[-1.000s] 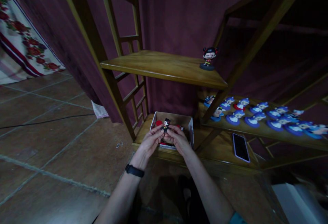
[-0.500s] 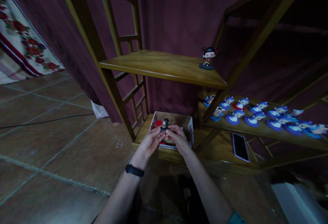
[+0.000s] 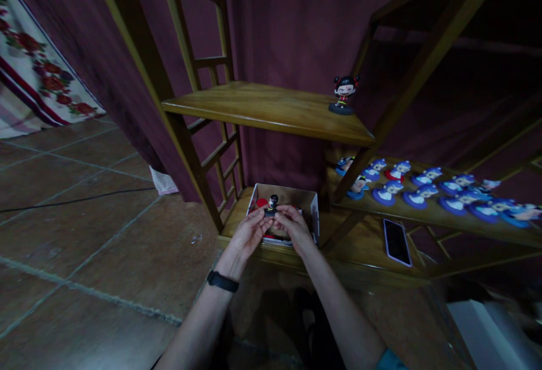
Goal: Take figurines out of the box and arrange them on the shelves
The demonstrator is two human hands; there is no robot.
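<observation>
A small black-haired figurine (image 3: 273,203) on a dark round base is upright between my two hands. My left hand (image 3: 249,231) pinches the base from the left, a black band round its wrist. From the other side, the fingers of my right hand (image 3: 293,224) close on the same base. Both hands are over an open cardboard box (image 3: 314,214) on the bottom shelf, with red items inside partly hidden by my hands. Another figurine (image 3: 344,94), with two hair buns and a dark base, stands at the right end of the shelf above.
Several blue-based figurines (image 3: 419,194) line a shelf on the right. Below them lies a phone (image 3: 397,242). The wooden shelf (image 3: 262,107) juts out above the box, beside a slanting post (image 3: 169,116). A white box (image 3: 486,330) is at the lower right.
Hardly anything differs. The figurine in my hands has turned or shifted very slightly; both hands keep their hold over the box.
</observation>
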